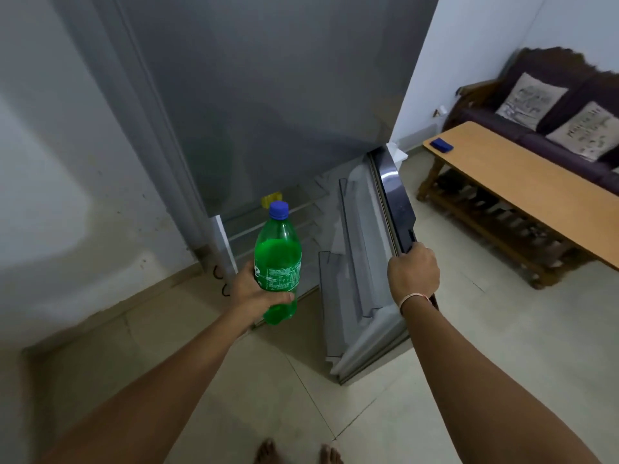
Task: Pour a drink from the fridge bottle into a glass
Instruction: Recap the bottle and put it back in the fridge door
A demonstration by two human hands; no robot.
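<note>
**Bottle out of the fridge, door in the other hand**

The left hand [258, 289] holds the green bottle [278, 262] upright in front of the open fridge [268, 112], clear of the shelves. The fingers are wrapped around its lower half, across the label, thumb on the near side. The right hand [413, 271] is closed over the top edge of the lower fridge door [395, 202], which stands swung open.

Handling, as a judgement: the bottle looks well over half full, so it should feel fairly heavy for one hand and bottom-weighted. Thin plastic walls will likely give under a hard squeeze. If chilled it may be damp and slippery, though no moisture is discernible. The current mid-body grip over the label seems sound for carrying. For uncapping, one hand should steady the body while the other turns the cap.

Appearance: translucent green plastic, blue screw cap [279, 209] still on, white print on a green label, liquid level near the shoulder.

No glass is visible. A wooden surface [522, 185] stands well apart to the right, near a sofa [552, 105].
</note>
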